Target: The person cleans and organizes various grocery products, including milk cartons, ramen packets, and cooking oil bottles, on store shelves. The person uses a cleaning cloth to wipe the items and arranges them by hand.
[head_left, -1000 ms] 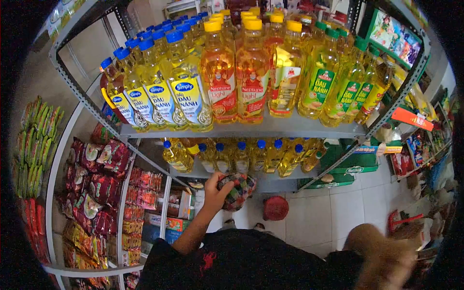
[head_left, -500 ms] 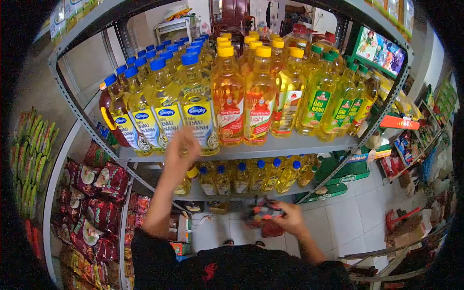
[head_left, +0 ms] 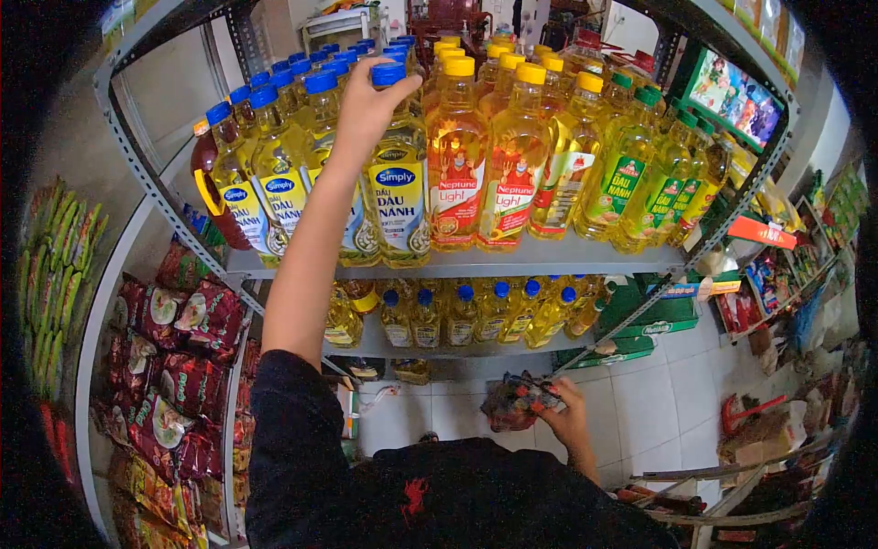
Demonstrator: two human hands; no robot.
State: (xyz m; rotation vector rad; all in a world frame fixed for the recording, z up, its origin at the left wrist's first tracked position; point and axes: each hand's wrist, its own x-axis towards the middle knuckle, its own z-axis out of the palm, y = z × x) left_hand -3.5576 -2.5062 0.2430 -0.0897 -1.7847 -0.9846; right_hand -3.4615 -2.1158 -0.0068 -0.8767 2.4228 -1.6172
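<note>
My left hand (head_left: pixel 368 108) reaches up to the shelf, thumb and fingers closed around the blue-capped top of a cooking oil bottle (head_left: pixel 401 197). That bottle stands upright at the shelf's front edge, its yellow and blue label facing me. Right beside it is a yellow-capped oil bottle (head_left: pixel 456 174) with a red label; more blue-capped bottles (head_left: pixel 279 183) are to its left, partly behind my forearm. Low down, my right hand (head_left: pixel 571 419) grips a crumpled dark cloth (head_left: pixel 514 403) with red patches, hanging below the lower shelf.
Green-labelled oil bottles (head_left: pixel 625 183) fill the right of the metal shelf (head_left: pixel 512 263). Smaller oil bottles (head_left: pixel 465 316) line the level beneath. Maroon packets (head_left: pixel 197 393) are stacked at left. A perforated metal post (head_left: pixel 732 197) borders the shelf, with green boxes (head_left: pixel 654 320) behind.
My left hand has risen from in front of the labels to the bottle's cap and closed on it. My right hand has shifted slightly right with the cloth. The view has moved a little.
</note>
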